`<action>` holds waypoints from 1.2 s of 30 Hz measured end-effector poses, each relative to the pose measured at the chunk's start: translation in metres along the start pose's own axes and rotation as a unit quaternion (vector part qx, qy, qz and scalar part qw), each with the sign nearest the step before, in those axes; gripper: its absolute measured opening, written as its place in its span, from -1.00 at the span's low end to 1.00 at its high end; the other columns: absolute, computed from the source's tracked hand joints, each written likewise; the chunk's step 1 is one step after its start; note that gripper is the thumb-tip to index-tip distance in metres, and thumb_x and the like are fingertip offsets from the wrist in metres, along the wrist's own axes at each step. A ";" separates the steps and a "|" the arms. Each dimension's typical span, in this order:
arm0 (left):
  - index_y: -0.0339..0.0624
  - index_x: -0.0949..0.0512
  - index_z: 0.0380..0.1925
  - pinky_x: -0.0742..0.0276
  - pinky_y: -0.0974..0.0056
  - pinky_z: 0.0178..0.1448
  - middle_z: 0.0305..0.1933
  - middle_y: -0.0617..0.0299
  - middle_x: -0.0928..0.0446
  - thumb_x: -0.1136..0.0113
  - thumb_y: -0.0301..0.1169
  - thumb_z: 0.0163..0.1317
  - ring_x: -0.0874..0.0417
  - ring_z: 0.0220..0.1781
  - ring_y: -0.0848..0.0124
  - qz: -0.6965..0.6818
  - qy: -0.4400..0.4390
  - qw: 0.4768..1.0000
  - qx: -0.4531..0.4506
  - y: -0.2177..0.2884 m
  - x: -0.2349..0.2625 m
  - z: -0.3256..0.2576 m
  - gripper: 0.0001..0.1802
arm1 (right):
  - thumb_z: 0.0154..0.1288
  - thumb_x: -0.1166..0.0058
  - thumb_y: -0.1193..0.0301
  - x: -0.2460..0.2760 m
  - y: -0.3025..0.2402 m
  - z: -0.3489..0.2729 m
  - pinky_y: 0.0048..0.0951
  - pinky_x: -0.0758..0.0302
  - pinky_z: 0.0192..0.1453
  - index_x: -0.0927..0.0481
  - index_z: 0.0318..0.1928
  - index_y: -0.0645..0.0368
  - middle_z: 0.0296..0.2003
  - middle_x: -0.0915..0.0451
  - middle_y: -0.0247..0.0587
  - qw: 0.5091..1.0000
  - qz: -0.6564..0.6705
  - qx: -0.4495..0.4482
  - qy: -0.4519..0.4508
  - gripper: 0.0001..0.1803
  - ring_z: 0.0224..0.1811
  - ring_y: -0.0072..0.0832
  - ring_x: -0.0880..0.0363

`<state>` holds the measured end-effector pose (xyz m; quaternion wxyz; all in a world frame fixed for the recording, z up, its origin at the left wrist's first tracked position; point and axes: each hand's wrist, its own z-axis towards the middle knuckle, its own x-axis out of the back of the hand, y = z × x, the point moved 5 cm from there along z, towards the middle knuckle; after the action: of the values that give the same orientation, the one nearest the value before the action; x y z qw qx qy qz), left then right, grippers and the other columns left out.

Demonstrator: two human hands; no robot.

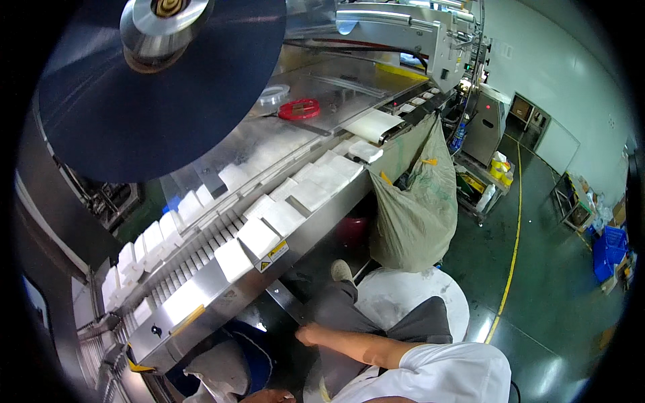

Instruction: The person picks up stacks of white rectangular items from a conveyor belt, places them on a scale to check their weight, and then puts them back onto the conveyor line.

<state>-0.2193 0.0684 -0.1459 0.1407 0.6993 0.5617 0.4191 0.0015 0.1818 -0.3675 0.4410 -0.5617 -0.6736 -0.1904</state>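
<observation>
My right hand [308, 334] rests low by my grey-trousered leg, its fingers curled in and nothing visible in them. It is near the lower end of a metal bar [285, 300] under the conveyor; I cannot tell whether they touch. Only a little of my left hand [270, 396] shows at the lower edge, its fingers mostly hidden. Above and left of the hands runs a steel conveyor [222, 299]. White folded pads or packets [259, 237] lie along its near ledge, some overlapping. Across the roller track, more white packets [153, 236] lean in a row.
A large dark disc [168, 101] fills the upper left. A red ring [299, 109] lies on the steel top. A beige cloth bag [416, 208] hangs beside the conveyor, above a white round surface [440, 285]. A blue crate [609, 252] stands far right, beyond a yellow floor line [516, 235].
</observation>
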 end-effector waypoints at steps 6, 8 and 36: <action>-0.12 -0.73 -0.16 -0.60 -0.11 0.02 -0.13 -0.17 -0.72 -0.15 -0.15 0.38 -0.73 -0.01 -0.07 0.039 0.048 0.994 0.091 0.081 0.028 -0.032 -0.68 | 0.19 -0.22 0.39 -0.022 0.002 0.029 -0.03 -0.69 -0.06 -0.70 -0.26 0.08 -0.17 -0.74 -0.10 0.994 -0.010 0.060 0.091 -0.88 -0.07 -0.07 -0.74; -0.10 -0.74 -0.19 -0.61 -0.11 -0.01 -0.15 -0.14 -0.72 -0.15 -0.13 0.38 -0.74 -0.03 -0.06 0.089 0.058 0.987 0.121 0.111 0.038 -0.034 -0.68 | 0.19 -0.21 0.37 -0.047 0.022 0.043 -0.01 -0.67 -0.09 -0.68 -0.30 0.07 -0.22 -0.73 -0.12 0.982 0.035 0.067 0.171 -0.91 -0.11 -0.06 -0.74; -0.23 -0.61 0.09 -0.63 0.05 -0.30 -0.34 -0.03 -0.74 -0.13 -0.24 0.41 -0.79 -0.32 0.11 -0.104 0.048 0.993 0.036 0.026 0.007 -0.029 -0.63 | 0.28 -0.14 0.47 0.010 -0.013 -0.009 -0.06 -0.69 0.09 -0.76 -0.11 0.14 0.01 -0.74 -0.07 0.998 0.045 0.034 0.035 -0.79 0.14 -0.09 -0.71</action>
<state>-0.2229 0.0578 -0.1079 0.1310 0.6208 0.6525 0.4144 -0.0065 0.1771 -0.3518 0.4912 -0.5693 -0.6379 -0.1663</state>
